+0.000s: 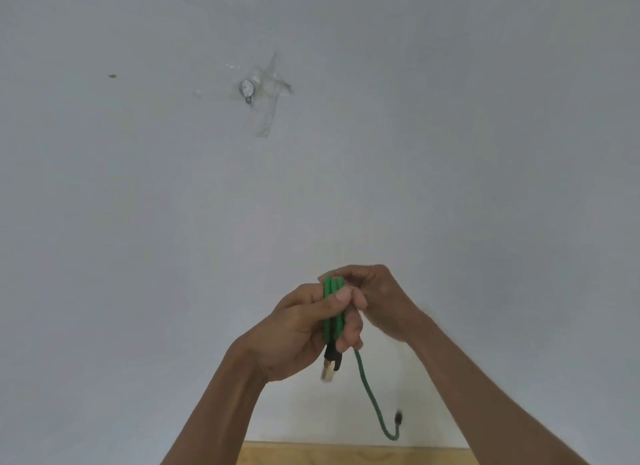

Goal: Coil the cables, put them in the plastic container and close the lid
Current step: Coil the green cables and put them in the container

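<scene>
Both hands (pixel 332 312) grip the green cable (pixel 333 305) — seemingly folded.

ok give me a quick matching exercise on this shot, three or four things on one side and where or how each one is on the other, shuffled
Things:
1. green cable
2. left hand
3. black and gold plug
4. small round fitting

Places or states:
A. taped to the white wall, upper middle
B. folded into several strands, one loose end hanging down
C. sticks out below the bundle, under the left hand's thumb
D. grips the bundled strands

Pairs: 1-B, 2-D, 3-C, 4-A
</scene>
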A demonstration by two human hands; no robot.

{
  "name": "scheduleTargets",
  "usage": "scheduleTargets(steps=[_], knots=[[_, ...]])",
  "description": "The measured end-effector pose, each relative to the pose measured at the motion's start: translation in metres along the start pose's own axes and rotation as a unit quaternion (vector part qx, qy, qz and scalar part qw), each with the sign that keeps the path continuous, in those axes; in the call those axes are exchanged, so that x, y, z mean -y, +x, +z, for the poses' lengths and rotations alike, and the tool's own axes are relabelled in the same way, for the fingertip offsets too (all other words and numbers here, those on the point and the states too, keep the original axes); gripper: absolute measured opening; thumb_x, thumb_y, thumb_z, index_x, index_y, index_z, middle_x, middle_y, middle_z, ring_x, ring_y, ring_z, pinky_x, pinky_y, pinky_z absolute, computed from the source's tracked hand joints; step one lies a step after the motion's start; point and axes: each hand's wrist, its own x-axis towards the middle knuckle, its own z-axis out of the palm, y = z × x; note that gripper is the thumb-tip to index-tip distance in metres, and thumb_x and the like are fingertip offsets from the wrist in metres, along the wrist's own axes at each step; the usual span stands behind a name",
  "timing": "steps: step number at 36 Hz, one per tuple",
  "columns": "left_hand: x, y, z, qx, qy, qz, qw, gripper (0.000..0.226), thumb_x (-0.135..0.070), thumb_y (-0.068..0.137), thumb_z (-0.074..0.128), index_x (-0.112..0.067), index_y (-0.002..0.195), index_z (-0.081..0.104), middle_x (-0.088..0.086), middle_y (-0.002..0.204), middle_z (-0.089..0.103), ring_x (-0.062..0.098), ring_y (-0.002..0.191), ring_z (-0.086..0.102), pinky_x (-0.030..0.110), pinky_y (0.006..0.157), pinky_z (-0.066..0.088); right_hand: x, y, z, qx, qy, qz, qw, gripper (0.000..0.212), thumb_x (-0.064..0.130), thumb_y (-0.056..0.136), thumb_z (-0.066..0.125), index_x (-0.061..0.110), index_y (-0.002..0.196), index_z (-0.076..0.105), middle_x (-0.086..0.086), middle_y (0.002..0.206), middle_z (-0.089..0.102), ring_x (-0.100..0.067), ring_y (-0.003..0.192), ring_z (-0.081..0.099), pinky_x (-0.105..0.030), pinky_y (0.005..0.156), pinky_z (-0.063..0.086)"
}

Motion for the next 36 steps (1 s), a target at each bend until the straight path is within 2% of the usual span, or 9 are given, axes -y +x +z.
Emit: scheduleTargets(steps=[2,4,8,18,21,24,28,32,36], knots=[[0.0,0.003,0.0,-0.005,-0.006,0.02,1.0,0.024,-0.02,0.099,0.049,-0.001,0.103,0.064,0.009,0.07,0.063,0.02,0.063,0.057,0.035,0.08,0.052,-0.006,-0.011,0.014,0.025,0.016,0.011,1.0,0.024,0.042,0.084,0.069,0.021,0.073,0.074,0.007,0.058,0.067,-0.014,0.058,0.063,-0.028,0.057,0.047],[-0.001,0.005,-0.003,-0.02,-0.022,0.04,0.999,0.022,-0.017,0.098,0.05,0.0,0.104,0.064,0.01,0.073,0.065,0.02,0.067,0.06,0.035,0.081,0.051,-0.018,-0.017,0.019,-0.008,-0.015,0.042,0.999,0.04,0.022,0.091,0.061,0.029,0.052,0.065,0.01,0.052,0.059,-0.013,0.059,0.058,-0.027,0.062,0.047],[-0.007,0.01,-0.017,-0.069,-0.032,0.071,0.995,0.021,-0.008,0.095,0.049,-0.002,0.105,0.068,0.012,0.083,0.07,0.019,0.07,0.067,0.031,0.077,0.056,-0.031,-0.03,0.028,-0.043,-0.057,0.049,0.996,0.031,0.017,0.102,0.051,0.019,0.079,0.072,-0.017,0.076,0.066,-0.026,0.064,0.054,-0.036,0.062,0.05],[-0.002,0.012,-0.031,-0.135,0.061,0.067,0.987,0.036,-0.012,0.094,0.057,0.002,0.127,0.059,0.019,0.124,0.07,0.032,0.119,0.066,0.033,0.1,0.053,-0.02,-0.035,0.03,-0.02,-0.252,0.04,0.967,0.019,0.016,0.099,0.054,0.02,0.103,0.072,0.0,0.086,0.073,-0.011,0.054,0.05,-0.023,0.054,0.042],[-0.001,0.01,-0.035,-0.166,0.139,0.061,0.974,0.027,-0.009,0.101,0.054,-0.001,0.126,0.059,0.013,0.121,0.073,0.027,0.117,0.068,0.036,0.102,0.052,-0.01,-0.036,0.027,0.004,-0.337,0.048,0.94,0.021,0.021,0.097,0.057,0.024,0.114,0.07,0.009,0.084,0.074,-0.011,0.052,0.053,-0.025,0.053,0.046],[-0.001,0.008,-0.037,-0.196,0.22,0.044,0.954,0.024,-0.011,0.104,0.049,-0.002,0.121,0.063,0.007,0.117,0.074,0.022,0.108,0.072,0.035,0.095,0.055,0.004,-0.036,0.026,0.031,-0.417,0.053,0.907,0.026,0.02,0.098,0.056,0.021,0.121,0.067,0.031,0.07,0.063,0.002,0.054,0.054,-0.009,0.054,0.039],[0.003,0.008,-0.037,-0.216,0.293,0.023,0.931,0.028,-0.02,0.106,0.046,-0.001,0.11,0.067,-0.004,0.109,0.073,0.015,0.091,0.072,0.026,0.081,0.055,0.025,-0.029,0.026,0.057,-0.501,0.01,0.864,0.025,0.021,0.098,0.054,0.028,0.119,0.066,0.005,0.102,0.073,-0.002,0.061,0.048,-0.027,0.07,0.047],[0.003,0.008,-0.035,-0.221,0.285,-0.018,0.932,0.045,-0.039,0.106,0.035,-0.008,0.109,0.066,0.001,0.103,0.072,0.019,0.095,0.068,0.026,0.085,0.053,0.045,-0.021,0.024,0.058,-0.588,-0.028,0.807,0.018,0.031,0.096,0.056,0.035,0.109,0.068,0.013,0.098,0.072,-0.008,0.07,0.049,-0.027,0.07,0.04],[0.007,0.005,-0.026,-0.172,0.314,-0.043,0.933,0.073,-0.06,0.1,0.01,-0.02,0.081,0.068,0.002,0.074,0.066,0.011,0.073,0.061,0.036,0.081,0.048,0.064,-0.008,0.021,0.084,-0.567,-0.045,0.818,0.007,0.028,0.084,0.066,0.033,0.089,0.069,0.019,0.078,0.07,0.008,0.062,0.051,-0.019,0.066,0.036]])
